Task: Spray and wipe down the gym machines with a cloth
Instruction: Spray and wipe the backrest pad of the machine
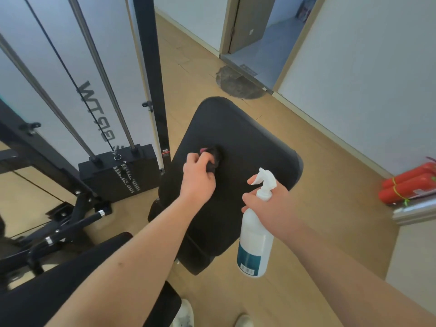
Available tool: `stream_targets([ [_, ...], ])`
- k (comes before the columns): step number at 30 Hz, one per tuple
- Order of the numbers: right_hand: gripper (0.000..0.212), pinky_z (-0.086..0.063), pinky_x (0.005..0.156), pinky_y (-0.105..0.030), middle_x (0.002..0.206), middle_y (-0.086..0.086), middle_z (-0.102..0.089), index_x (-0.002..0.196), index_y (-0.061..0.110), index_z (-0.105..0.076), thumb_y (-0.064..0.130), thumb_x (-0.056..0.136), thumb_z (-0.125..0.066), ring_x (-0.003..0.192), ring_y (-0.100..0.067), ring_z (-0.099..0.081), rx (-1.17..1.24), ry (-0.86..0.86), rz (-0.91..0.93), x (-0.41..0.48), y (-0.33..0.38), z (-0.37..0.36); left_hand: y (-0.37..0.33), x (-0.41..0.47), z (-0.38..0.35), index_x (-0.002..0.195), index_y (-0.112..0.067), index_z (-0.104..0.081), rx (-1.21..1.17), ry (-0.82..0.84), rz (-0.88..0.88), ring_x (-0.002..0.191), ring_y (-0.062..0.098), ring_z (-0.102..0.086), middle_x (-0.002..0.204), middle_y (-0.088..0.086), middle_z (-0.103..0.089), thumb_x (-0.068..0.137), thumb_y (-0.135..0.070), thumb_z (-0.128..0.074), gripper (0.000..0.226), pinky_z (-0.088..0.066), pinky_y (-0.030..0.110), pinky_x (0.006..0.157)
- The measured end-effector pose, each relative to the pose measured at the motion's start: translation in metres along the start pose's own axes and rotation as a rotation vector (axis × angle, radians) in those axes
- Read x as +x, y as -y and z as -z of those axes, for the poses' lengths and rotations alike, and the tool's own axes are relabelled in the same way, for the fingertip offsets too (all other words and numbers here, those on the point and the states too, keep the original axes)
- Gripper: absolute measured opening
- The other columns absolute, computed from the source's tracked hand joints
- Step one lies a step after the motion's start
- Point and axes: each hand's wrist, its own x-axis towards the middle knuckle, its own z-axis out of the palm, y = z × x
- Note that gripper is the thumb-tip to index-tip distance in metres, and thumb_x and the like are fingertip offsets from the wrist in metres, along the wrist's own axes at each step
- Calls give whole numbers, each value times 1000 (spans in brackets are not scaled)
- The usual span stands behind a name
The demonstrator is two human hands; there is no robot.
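Note:
A black padded bench seat [236,128] fills the middle of the view. My left hand [198,177] is shut on a dark cloth [213,156] with a bit of pink showing, and presses it onto the pad near its centre. To the right, my right hand [271,201] grips the neck of a white spray bottle [256,234] with a teal label. The bottle hangs upright over the pad's right edge, its nozzle pointing left.
A cable machine with a black weight stack [118,175], steel guide rods and a black upright post [153,74] stands at left. Black bars and another pad lie at lower left. Two red fire extinguishers [408,185] lie by the right wall. A doorway [257,36] opens ahead.

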Motion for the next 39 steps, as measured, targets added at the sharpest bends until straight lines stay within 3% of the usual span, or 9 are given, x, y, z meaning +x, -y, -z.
stream_targets([
  [6,20,-60,79,-39,78,3,-75,100,37,-51,29,86,-64,81,-16,-72,28,4,-22,-9,-8,22,-12,-84,-48,104,-35,-58,2,165,-160,111,13,-46,121,-10,-41,92,-8,-62,30,-50,25,95],
  [9,23,-61,78,-40,86,-1,-74,105,39,-53,33,86,-64,85,-20,-71,0,-9,-43,-8,-11,27,-18,-111,-67,113,-27,-63,-24,255,-172,110,21,-49,123,1,-46,95,-10,-61,24,-52,35,91],
  [11,23,-61,76,-38,87,0,-74,107,37,-54,32,88,-65,86,-19,-70,-15,-10,-47,-7,-12,28,-18,-112,-69,118,-24,-65,13,268,-169,111,18,-49,126,-1,-45,97,-14,-62,24,-49,27,89],
  [14,20,-59,76,-36,78,5,-75,104,37,-53,27,90,-63,82,-15,-70,-8,3,-33,-5,-12,28,-10,-91,-56,112,-30,-63,-36,179,-123,109,8,-48,121,-12,-41,95,-15,-65,23,-47,19,91],
  [17,18,-58,75,-32,75,10,-74,102,39,-52,28,91,-63,80,-13,-71,-4,-2,-28,-2,-9,23,-1,-52,-34,110,-26,-59,-121,44,57,110,13,-53,120,-10,-42,93,-9,-65,24,-44,20,90],
  [26,19,-60,77,-31,85,9,-72,107,39,-50,36,93,-63,85,-15,-71,-65,30,-33,7,3,-1,35,43,24,121,-25,-54,-314,-235,430,116,23,-54,130,2,-42,100,-8,-54,28,-47,43,108],
  [32,20,-61,78,-34,76,10,-71,101,40,-52,28,90,-65,81,-14,-72,-23,72,-1,3,4,-14,41,-22,-20,104,-25,-54,-196,-97,346,112,19,-54,125,-3,-40,98,-8,-58,19,-50,37,102],
  [35,20,-59,78,-35,78,5,-72,99,38,-53,25,89,-64,79,-15,-72,-43,98,-4,3,3,-25,42,-78,-53,98,-26,-53,-95,22,242,103,14,-55,117,-7,-42,96,-9,-61,19,-51,24,92],
  [39,18,-56,74,-35,85,1,-71,100,36,-54,26,88,-62,81,-15,-69,-160,203,-33,6,5,-46,56,-115,-69,99,-28,-57,-177,181,243,99,9,-54,112,-13,-43,98,-13,-64,16,-44,9,83],
])
